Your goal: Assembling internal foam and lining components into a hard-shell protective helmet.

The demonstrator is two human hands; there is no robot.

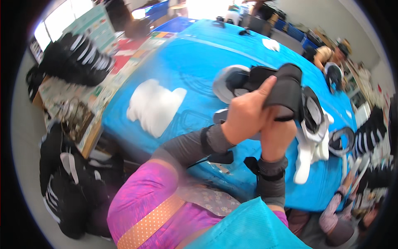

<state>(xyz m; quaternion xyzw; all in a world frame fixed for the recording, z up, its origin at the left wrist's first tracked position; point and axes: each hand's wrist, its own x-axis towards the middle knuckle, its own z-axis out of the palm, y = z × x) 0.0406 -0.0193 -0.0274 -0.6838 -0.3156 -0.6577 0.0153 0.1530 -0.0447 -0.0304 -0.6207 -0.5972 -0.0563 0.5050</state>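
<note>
Both my hands come together above the blue-covered table, holding a black, padded, curved fabric piece [292, 81]. My left hand [244, 114] is closed on its left side, with the thumb pointing up along it. My right hand [280, 135] grips it from below; its fingers are partly hidden. Just behind lies a round grey-and-white piece with a dark inside [223, 85]. To the right of my hands are another black-and-grey rounded piece [313, 112] and several white soft strips [303, 164]. A pile of white soft pieces [155, 108] lies to the left.
A blue sheet [199, 54] covers the table. Black bundles with white stripes stand on the side table [76, 58] and lie at lower left [74, 186]. Co-workers sit along the right side [325, 56], one near at lower right [336, 216]. Blue crates [174, 25] stand at the back.
</note>
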